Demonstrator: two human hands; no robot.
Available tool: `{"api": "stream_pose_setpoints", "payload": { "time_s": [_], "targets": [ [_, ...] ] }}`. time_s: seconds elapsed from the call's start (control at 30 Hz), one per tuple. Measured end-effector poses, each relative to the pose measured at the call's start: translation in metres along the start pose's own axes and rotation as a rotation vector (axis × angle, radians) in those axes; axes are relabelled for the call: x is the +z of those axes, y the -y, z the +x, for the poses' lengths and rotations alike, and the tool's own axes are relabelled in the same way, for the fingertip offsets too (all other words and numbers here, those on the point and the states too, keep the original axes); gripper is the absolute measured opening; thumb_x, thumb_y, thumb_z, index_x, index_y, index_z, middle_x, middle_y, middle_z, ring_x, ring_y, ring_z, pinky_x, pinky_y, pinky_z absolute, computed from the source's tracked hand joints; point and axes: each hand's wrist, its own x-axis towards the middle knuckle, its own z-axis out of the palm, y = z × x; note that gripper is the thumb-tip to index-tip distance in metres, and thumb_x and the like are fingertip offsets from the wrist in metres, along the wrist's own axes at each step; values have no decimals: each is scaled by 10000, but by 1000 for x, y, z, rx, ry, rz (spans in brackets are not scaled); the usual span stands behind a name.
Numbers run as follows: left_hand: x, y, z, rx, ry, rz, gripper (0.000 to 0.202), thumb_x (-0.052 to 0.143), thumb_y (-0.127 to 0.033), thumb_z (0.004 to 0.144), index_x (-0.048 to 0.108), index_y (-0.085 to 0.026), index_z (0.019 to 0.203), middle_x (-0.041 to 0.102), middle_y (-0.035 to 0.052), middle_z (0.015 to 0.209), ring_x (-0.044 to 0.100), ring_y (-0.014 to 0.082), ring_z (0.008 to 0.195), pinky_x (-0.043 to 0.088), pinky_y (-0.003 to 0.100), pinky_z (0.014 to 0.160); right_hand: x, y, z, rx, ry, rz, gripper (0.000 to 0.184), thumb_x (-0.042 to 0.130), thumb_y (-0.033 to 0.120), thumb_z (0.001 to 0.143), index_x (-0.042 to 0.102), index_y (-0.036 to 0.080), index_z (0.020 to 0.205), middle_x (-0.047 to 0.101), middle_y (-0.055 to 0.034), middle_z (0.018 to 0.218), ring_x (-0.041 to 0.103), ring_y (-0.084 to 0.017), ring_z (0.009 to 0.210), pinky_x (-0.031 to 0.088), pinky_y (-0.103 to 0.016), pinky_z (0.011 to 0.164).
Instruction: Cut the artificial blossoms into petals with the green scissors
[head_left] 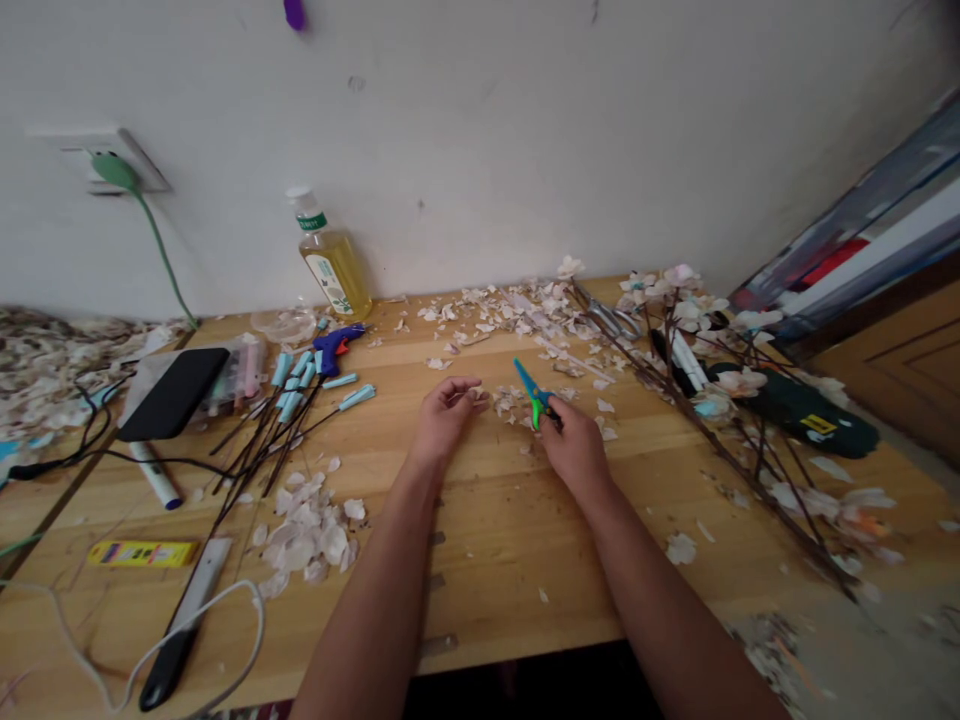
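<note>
In my right hand (574, 435) is a pair of scissors (527, 380) with blue blades and green on the handle. The blades point away from me and to the left. My left hand (448, 412) is closed, thumb and fingers pinched on a small pale petal (478, 395) that shows only in part. Between the two hands lies a small heap of pale scraps (510, 403) on the wooden table (517, 560). A larger pile of whitish petals (311, 530) rests to the left of my left forearm.
A blue glue gun (330, 350) and dark stems with light-blue tips (292, 385) lie left, near a bottle of yellow liquid (334, 265). A black phone (176, 392), yellow box (142, 553) and utility knife (191, 610) sit farther left. Flowering branches (697, 410) spread over the right side.
</note>
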Motion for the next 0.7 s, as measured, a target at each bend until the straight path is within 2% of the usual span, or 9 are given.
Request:
{"api": "stream_pose_setpoints", "payload": {
  "time_s": [0.07, 0.13, 0.27, 0.4, 0.53, 0.7],
  "targets": [
    [2, 0, -1, -41, 6, -107, 417, 835, -329, 651, 637, -184, 987, 631, -7, 843, 681, 148, 806, 548, 356, 835, 0, 2, 0, 41, -48, 103, 208, 500, 334, 895, 656, 207, 950, 686, -73, 788, 608, -228, 713, 424, -307, 638],
    [3, 1, -2, -40, -2, -165, 477, 855, -303, 631, 628, -188, 1034, 616, -28, 816, 662, 115, 742, 543, 326, 805, 2, 5, -1, 41, -68, 141, 199, 505, 360, 900, 639, 218, 940, 677, -61, 783, 604, -224, 712, 425, -303, 634],
    [5, 3, -1, -68, -47, -272, 456, 887, -269, 585, 659, -167, 967, 628, -29, 761, 621, 78, 688, 517, 263, 772, 6, 11, -4, -99, -11, -7, 162, 529, 364, 880, 591, 219, 916, 666, -77, 854, 594, -239, 779, 427, -334, 704],
    [8, 4, -1, -134, -78, -327, 384, 912, -248, 531, 669, -156, 813, 668, 3, 776, 631, 97, 719, 520, 277, 807, 9, 14, -6, -241, 89, -223, 187, 573, 322, 831, 561, 205, 976, 655, -91, 915, 564, -282, 903, 391, -371, 770],
    [10, 4, -3, -126, -39, -331, 363, 910, -264, 560, 661, -157, 800, 692, 17, 827, 648, 108, 774, 522, 269, 812, 11, 13, -6, -256, 120, -269, 242, 593, 304, 810, 558, 208, 1029, 662, -76, 949, 554, -285, 935, 364, -375, 780],
    [9, 6, -4, -113, -36, -318, 368, 911, -277, 576, 665, -171, 828, 704, 21, 852, 667, 123, 804, 533, 278, 816, 11, 12, -4, -258, 130, -236, 169, 600, 294, 818, 568, 225, 969, 657, -55, 887, 563, -264, 901, 362, -361, 778]
  ]
}}
